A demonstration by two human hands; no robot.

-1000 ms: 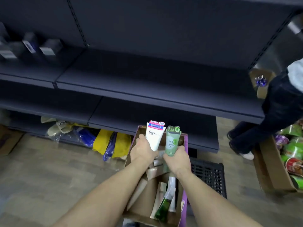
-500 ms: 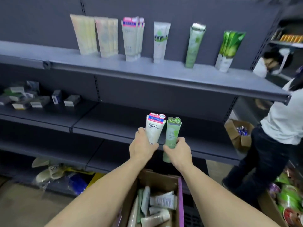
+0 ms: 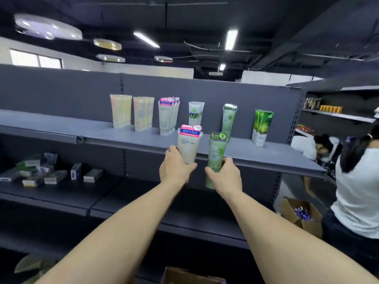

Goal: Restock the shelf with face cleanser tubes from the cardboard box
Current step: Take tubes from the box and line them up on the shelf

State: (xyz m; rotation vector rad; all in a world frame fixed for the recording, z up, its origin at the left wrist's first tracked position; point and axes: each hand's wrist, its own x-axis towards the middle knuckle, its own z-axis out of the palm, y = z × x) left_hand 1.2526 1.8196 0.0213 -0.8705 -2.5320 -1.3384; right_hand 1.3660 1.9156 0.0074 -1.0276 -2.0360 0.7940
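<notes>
At the bottom edge, the top flaps of one cardboard box [image 3: 192, 276] show between the two forearms. The left hand [image 3: 176, 171] is wrapped around the lower part of one white tube [image 3: 188, 144] with a pink-and-blue band, held upright. The right hand [image 3: 225, 177] clasps one green tube [image 3: 215, 156], also upright, just beside the white one. Both tubes are raised in front of the front lip of the top shelf [image 3: 143, 140], not resting on it.

Farther back on that shelf stand six groups of tubes: two peach groups [image 3: 132, 112], one pink-topped white group [image 3: 168, 115], a single white-and-green tube [image 3: 195, 113], a single pale green tube [image 3: 228, 119] and one bright green group [image 3: 262, 126].

On the lower shelf to the left lie several small cartons [image 3: 51, 171], too blurred to count. At right, two other people [image 3: 356, 181] stand close to the shelf end, with a second open box [image 3: 301, 218] on the floor beside them.
</notes>
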